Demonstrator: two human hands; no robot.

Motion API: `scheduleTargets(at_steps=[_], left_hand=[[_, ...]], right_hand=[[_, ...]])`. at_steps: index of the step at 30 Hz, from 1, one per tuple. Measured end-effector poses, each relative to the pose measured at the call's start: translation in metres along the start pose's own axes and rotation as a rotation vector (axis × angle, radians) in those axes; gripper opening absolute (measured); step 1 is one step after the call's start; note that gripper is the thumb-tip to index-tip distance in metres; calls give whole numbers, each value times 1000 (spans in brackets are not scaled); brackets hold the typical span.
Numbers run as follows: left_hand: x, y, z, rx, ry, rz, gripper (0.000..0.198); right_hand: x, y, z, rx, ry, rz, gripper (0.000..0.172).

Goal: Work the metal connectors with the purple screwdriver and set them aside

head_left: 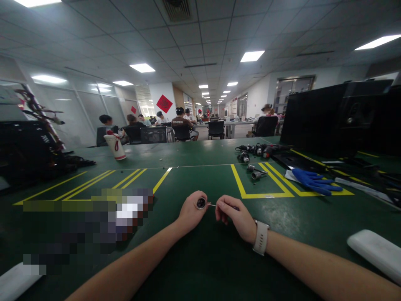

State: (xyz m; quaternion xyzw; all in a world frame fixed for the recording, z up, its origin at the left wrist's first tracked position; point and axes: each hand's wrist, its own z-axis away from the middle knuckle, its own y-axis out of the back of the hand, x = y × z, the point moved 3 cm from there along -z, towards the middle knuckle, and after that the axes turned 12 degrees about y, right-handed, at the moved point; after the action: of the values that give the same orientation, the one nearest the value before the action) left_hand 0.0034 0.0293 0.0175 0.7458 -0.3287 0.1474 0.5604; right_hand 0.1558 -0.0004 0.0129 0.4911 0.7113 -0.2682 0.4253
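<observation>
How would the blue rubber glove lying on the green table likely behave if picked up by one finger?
The blue rubber glove would probably hang floppy: it lies flat with limp fingers. It looks thin, so likely light. Pushed, it would likely bunch rather than roll.

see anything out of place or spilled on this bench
Nothing spilled or damaged. Only a blue glove lies crumpled across the yellow marking at right. Left hand holds a round part, right hand a thin pin.

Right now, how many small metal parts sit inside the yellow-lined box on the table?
2: one metal part by the yellow box's far edge, another just this side of it. More may hide in the dark pile beyond.
</observation>
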Motion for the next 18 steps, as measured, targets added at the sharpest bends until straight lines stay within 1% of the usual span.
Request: scheduleTargets(at_steps=[4, 8, 18], left_hand=[[0, -1, 0, 38, -15, -36, 7], [0, -1, 0, 60, -34, -45, 7], [-1, 0, 0, 26, -46, 7, 5]], right_hand=[[-1, 0, 1, 32, 11, 22, 25], [0, 0, 0, 22, 8, 19, 25], [0, 0, -1, -4, -3, -26, 25]])
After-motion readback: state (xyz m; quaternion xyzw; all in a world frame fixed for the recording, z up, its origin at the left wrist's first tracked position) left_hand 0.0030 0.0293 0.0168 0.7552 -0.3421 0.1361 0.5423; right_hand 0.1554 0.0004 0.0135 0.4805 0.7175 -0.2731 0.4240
